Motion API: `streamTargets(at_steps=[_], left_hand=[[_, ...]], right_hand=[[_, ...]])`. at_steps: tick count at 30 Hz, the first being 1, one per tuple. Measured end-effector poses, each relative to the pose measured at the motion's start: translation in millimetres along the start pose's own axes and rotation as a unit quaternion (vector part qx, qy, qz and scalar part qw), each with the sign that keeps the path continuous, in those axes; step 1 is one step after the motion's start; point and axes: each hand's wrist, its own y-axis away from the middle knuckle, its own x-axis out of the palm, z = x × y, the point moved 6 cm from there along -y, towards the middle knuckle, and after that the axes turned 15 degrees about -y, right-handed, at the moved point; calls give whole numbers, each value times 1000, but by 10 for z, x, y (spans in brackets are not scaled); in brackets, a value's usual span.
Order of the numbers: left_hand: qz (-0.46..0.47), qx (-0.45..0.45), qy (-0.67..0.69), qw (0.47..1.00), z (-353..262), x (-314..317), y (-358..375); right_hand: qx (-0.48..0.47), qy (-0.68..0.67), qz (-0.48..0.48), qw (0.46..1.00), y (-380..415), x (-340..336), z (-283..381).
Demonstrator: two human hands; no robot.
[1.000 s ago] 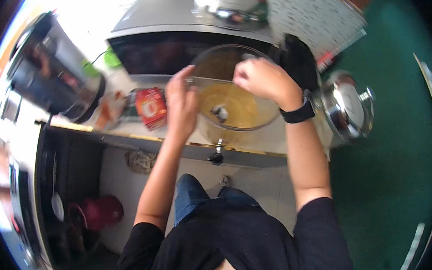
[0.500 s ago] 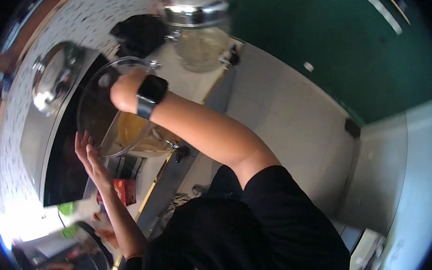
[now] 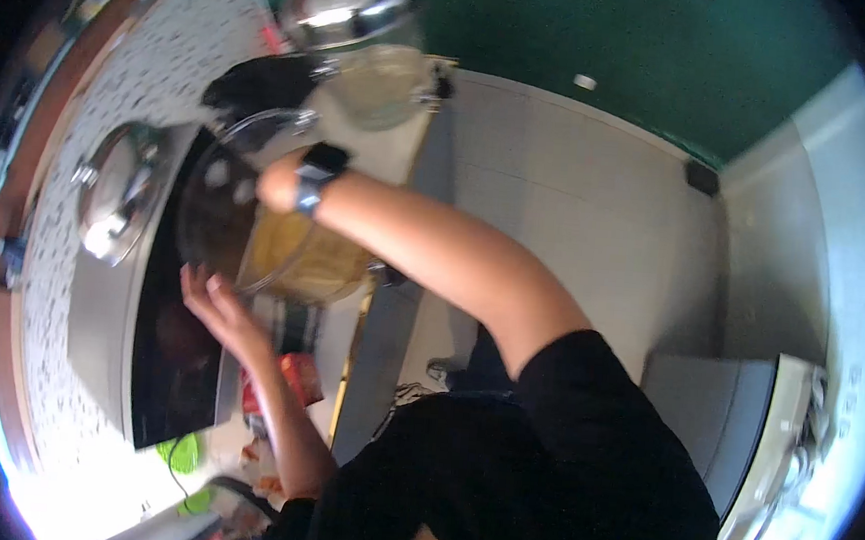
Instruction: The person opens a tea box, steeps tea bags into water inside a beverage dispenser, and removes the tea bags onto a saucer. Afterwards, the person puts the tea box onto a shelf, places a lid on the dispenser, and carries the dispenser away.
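A large glass jar (image 3: 316, 280) with yellow-brown contents and a tap low on its side stands on the counter. My right hand (image 3: 280, 181), with a watch on its wrist, reaches over the rim into the jar's mouth. Its fingers point down and are hidden, so I cannot tell what they hold. Close to the near side of the glass rim is my left hand (image 3: 217, 310), its fingers stretched out and nothing in them. A shiny domed lid (image 3: 122, 193) lies on top of the black-fronted appliance (image 3: 181, 353), to the left of the jar.
Behind stands a second glass jar (image 3: 380, 88) with a chrome lid, beside a black bag-like bundle (image 3: 258, 87). A red packet (image 3: 299, 379) lies near my left forearm. Green items (image 3: 181, 453) are farther down the counter. Grey floor (image 3: 557, 204) lies to the right.
The view has turned a little, so the jar, lid and counter sit farther right and lower. My right hand stays over the jar's mouth and my left hand stays beside its rim.
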Motion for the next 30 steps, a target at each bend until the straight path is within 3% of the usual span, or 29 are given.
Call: streamTargets(at_steps=[1,3,5,6,7,9,11,12,14,18,24,26,30], left_hand=[[3,-1,15,1000,-6,7,2],[17,-44,53,997,-32,16,20],[32,-51,41,997,-53,-7,25],[40,-24,-15,999,-92,-46,26],[49,-43,32,997,-153,-70,47],[42,-3,-32,999,-4,-46,114],[27,-35,13,999,20,-19,215],[17,19,-72,997,-99,-59,247],[15,32,-122,992,-230,-106,354],[56,0,-140,989,-406,-156,496],[18,-10,-171,985,-491,-91,577],[0,-32,-185,982,-498,-35,616],[-35,-75,-206,975,-585,33,670]], right_hand=[[-30,31,39,998,5,58,-53],[-20,2,-32,999,81,-134,15],[-43,17,-27,999,130,-220,72],[-45,13,10,999,131,-209,80],[-98,-26,9,995,-9,-32,-118],[-64,-50,74,994,84,-129,5],[-68,-101,99,988,102,-190,89],[-68,-121,111,984,80,-204,108],[-51,-147,106,982,67,-296,133],[-90,-126,129,979,173,-761,322],[-163,-84,105,977,66,-1104,709],[-150,-77,183,969,43,-830,762],[-242,116,335,903,-57,-134,399]])
